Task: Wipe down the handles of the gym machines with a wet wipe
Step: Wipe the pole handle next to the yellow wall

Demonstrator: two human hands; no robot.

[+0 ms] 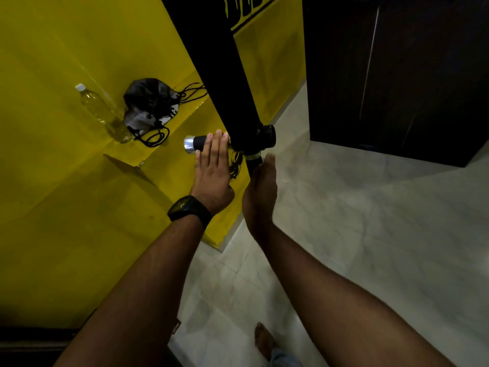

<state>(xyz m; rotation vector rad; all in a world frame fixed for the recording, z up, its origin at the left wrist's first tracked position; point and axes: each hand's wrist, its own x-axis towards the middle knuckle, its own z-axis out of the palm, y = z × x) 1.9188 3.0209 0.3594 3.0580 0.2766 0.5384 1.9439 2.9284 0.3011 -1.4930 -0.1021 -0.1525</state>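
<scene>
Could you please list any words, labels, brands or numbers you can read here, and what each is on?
Nothing reads in full.
Yellow lettering atop the black machine arm: cut off by the frame, unreadable.
Yellow emblem lower on that arm: a graphic, no legible words.
White print on the drawstring bag: too blurred.
Watch face: dark, no digits legible.

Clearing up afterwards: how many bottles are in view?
1: a clear, white-capped bottle on the yellow ledge, beside the black bag. Others may be hidden.
</scene>
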